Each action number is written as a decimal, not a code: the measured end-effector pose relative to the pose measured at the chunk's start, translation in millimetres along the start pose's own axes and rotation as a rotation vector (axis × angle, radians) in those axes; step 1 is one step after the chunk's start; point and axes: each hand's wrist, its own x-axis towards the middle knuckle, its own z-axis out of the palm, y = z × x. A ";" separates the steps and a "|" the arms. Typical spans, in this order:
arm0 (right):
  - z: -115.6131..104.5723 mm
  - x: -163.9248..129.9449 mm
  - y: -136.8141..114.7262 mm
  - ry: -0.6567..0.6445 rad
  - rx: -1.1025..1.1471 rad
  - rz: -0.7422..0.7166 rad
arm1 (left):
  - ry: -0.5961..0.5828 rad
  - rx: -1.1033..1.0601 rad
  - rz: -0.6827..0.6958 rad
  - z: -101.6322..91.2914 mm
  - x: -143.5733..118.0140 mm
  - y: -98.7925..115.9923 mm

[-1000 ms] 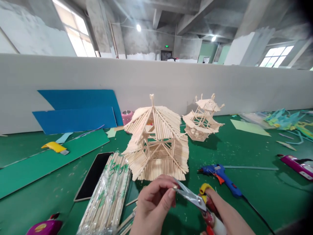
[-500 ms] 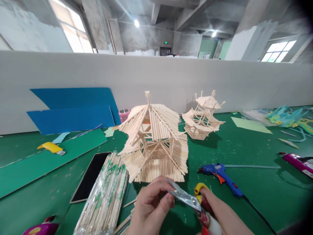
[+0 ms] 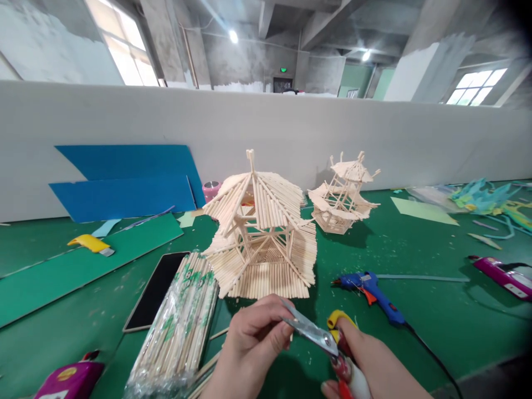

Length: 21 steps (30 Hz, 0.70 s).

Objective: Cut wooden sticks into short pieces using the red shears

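My right hand (image 3: 374, 368) grips scissors (image 3: 310, 331) with red and yellow handles, their steel blades pointing left. My left hand (image 3: 249, 346) pinches something small at the blade tips; it is hidden by the fingers. Just beyond both hands stands a large pavilion model (image 3: 261, 233) built from pale wooden sticks. A wrapped bundle of sticks (image 3: 178, 327) lies to the left of my left hand.
A smaller stick pavilion (image 3: 343, 194) stands behind, right. A blue glue gun (image 3: 368, 288) lies to the right, a black phone (image 3: 157, 291) to the left. Blue boards (image 3: 124, 183) lean on the white wall. A yellow cutter (image 3: 89, 244), purple tools (image 3: 501, 274) and paper scraps lie around the green table (image 3: 415, 310).
The view has shifted slightly; both hands stay together at the scissor blades, and the blades have closed a little. Nothing on the table has moved.
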 end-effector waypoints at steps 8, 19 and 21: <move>-4.0 3.9 6.7 -0.116 -0.113 0.013 | -0.002 -0.240 -0.153 3.5 1.6 -6.6; -12.0 -1.2 36.0 0.052 -0.079 0.068 | -0.009 -0.446 -0.278 6.5 6.6 -8.1; -18.0 -2.3 40.5 0.023 -0.147 0.121 | 0.002 -0.463 -0.306 6.3 7.1 -7.7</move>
